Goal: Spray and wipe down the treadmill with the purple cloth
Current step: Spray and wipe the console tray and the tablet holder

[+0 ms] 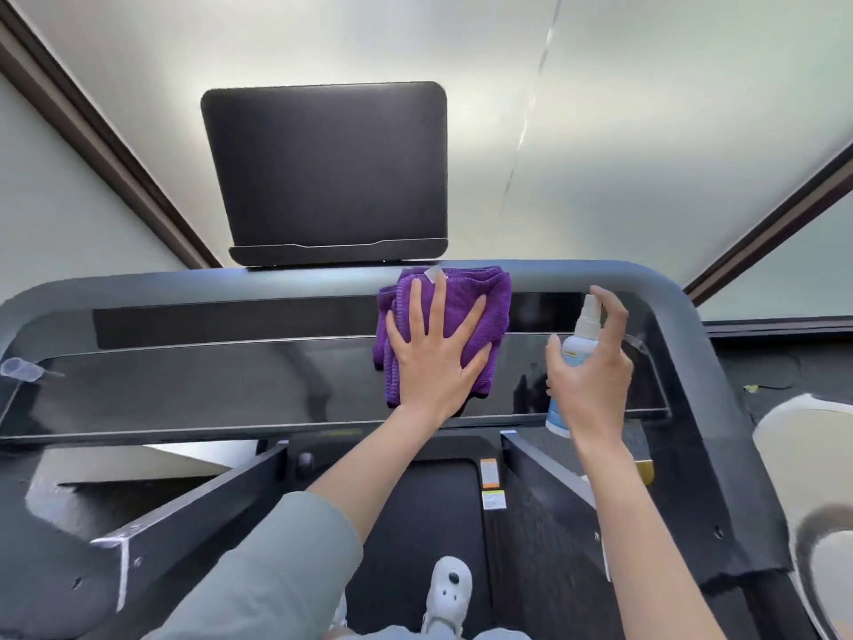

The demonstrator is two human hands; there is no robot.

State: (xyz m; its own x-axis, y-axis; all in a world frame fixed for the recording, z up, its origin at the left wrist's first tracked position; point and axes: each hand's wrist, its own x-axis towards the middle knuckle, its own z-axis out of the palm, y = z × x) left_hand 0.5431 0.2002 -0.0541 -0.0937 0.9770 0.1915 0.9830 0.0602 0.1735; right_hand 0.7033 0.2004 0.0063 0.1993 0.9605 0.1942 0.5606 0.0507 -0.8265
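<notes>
Pressing flat with spread, straight fingers, the left hand (431, 358) holds a folded purple microfibre cloth (454, 316) against the glossy black console panel of the treadmill (207, 385). Just to its right, the right hand (593, 376) grips a small white spray bottle with a blue label (577, 358) — index finger curled over the nozzle. Above the console stands a dark rectangular screen (325, 168); below, a white shoe (450, 588) rests on the black belt (415, 524).

The folded purple microfibre cloth (454, 311) lies on the treadmill's glossy black console panel (207, 385), right of its centre, under the flat left hand (434, 358). Just right of it, the right hand (593, 376) holds the white plastic spray bottle (577, 353) upright. Behind the console stands the dark rectangular screen (325, 170).
</notes>
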